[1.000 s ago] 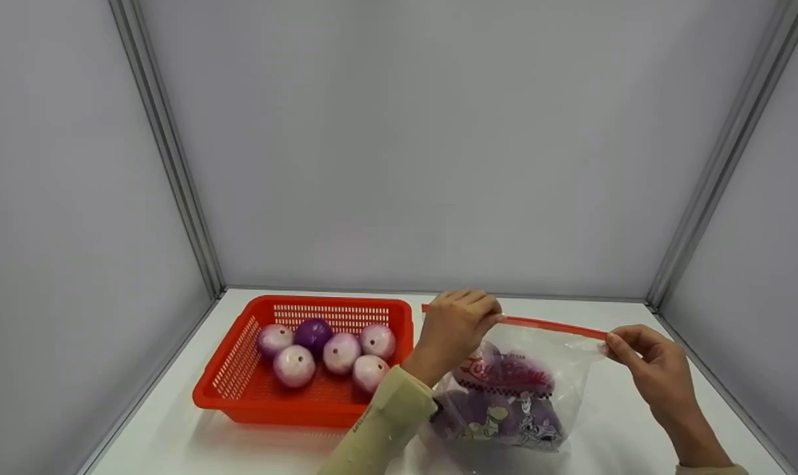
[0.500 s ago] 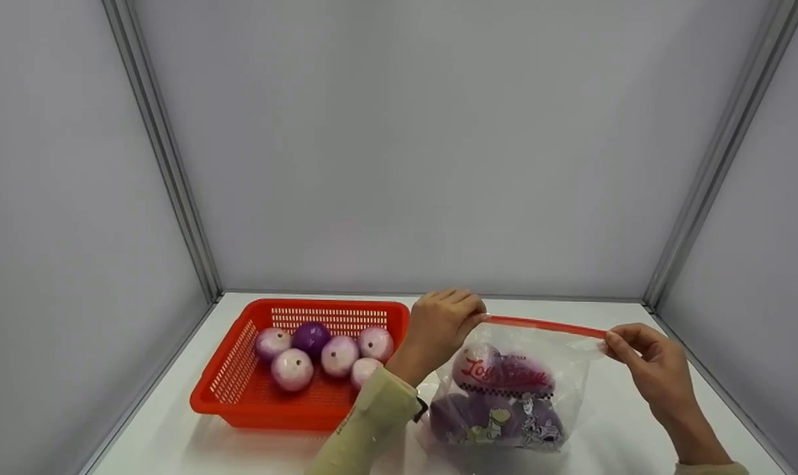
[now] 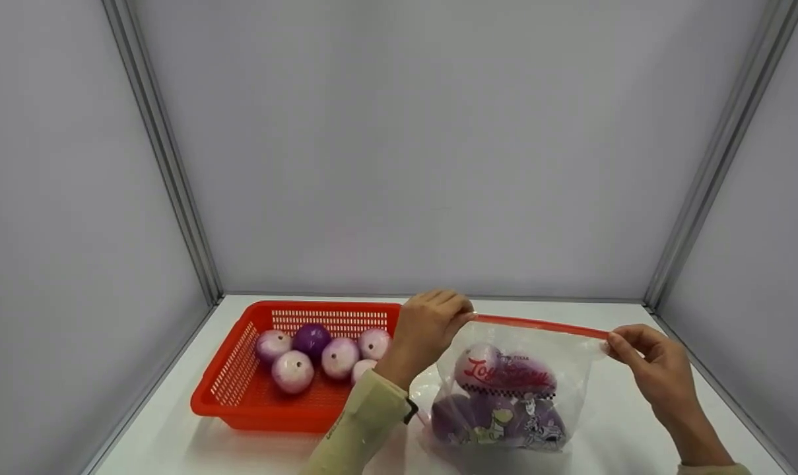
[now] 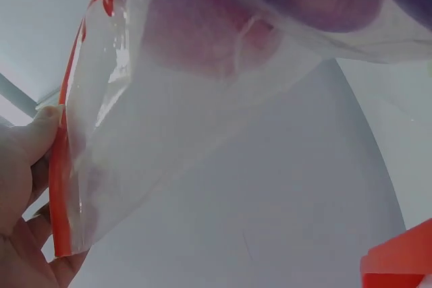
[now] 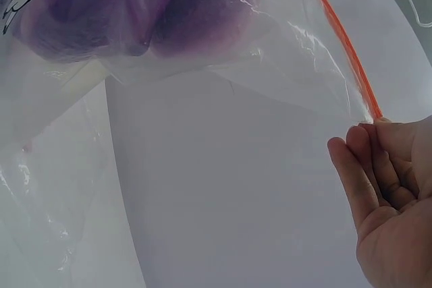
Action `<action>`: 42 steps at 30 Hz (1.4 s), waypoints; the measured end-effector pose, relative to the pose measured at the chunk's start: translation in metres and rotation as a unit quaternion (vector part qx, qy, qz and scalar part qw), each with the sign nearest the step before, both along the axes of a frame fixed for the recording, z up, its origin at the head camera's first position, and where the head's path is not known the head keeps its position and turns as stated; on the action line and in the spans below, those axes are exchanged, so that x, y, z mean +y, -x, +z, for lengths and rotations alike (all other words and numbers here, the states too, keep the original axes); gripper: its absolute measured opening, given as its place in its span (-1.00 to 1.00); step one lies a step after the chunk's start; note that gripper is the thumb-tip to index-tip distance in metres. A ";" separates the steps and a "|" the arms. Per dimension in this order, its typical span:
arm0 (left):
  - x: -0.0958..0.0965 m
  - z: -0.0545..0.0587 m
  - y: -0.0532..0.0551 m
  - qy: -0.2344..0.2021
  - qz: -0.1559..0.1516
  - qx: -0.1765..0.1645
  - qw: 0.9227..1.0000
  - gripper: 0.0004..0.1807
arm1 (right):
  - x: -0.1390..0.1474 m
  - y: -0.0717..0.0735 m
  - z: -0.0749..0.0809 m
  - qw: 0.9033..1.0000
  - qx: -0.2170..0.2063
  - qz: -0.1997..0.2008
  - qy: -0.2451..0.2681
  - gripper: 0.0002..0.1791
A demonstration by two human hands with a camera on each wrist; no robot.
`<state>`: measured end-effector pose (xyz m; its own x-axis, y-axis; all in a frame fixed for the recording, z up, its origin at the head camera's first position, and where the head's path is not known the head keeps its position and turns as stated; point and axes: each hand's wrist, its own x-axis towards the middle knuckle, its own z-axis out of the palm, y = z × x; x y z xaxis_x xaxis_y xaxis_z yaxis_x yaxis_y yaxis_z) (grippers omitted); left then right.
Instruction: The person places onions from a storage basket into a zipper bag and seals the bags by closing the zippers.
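Head view, left hand (image 3: 428, 326) pinching the zip bag (image 3: 514, 389) seal's left end, right hand (image 3: 656, 366) pinching its right corner, bag hanging taut above the desk (image 3: 174, 442).

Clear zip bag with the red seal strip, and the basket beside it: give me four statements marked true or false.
1. Both hands pinch the red seal strip of the clear printed plastic zip bag, left hand at one end, right hand at the other. True.
2. The bag is empty. False: purple and white round balls show inside.
3. The red slotted plastic basket holds round purple and white balls. True.
4. The basket stands to the right of the bag. False: it stands to the bag's left.
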<state>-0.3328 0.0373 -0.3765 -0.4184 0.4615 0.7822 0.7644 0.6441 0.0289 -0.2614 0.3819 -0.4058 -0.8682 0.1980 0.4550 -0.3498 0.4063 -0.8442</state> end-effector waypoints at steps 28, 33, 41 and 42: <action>-0.026 -0.003 0.004 -0.042 -0.008 -0.023 0.999 -0.84 | 0.002 -0.001 -0.001 1.000 -0.009 -0.009 0.018 -0.73; -0.030 -0.004 0.006 -0.049 -0.011 -0.028 0.998 -0.85 | 0.004 -0.002 -0.001 1.000 -0.012 -0.010 0.016 -0.72; -0.038 -0.003 0.008 -0.048 -0.003 -0.034 0.998 -0.82 | 0.005 -0.002 -0.001 1.000 -0.004 -0.003 0.020 -0.73; -0.039 -0.002 0.008 -0.047 -0.001 -0.034 0.998 -0.81 | 0.005 -0.002 -0.001 1.000 -0.003 -0.003 0.020 -0.73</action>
